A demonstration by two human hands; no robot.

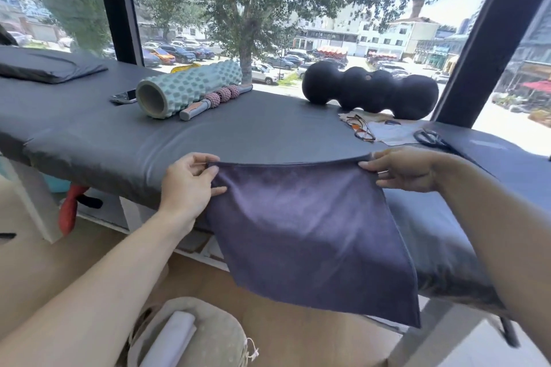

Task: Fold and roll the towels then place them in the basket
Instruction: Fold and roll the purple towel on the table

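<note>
A dark purple towel (310, 232) hangs spread out in front of the grey padded table (238, 131). My left hand (187, 185) pinches its upper left corner. At the upper right corner my right hand (402, 170) pinches the top edge. The top edge is stretched between both hands at the table's near edge, and the rest hangs down towards the floor. Below, at the bottom of the view, a beige basket (220, 337) stands on the floor with a rolled white towel (173, 340) in it.
On the table lie a teal foam roller (187, 89), a pink massage stick (214, 101), a phone (123, 96), a black peanut roller (369, 91), glasses (360, 126), scissors (429, 137) and a folded dark cloth (47, 67). A window is behind.
</note>
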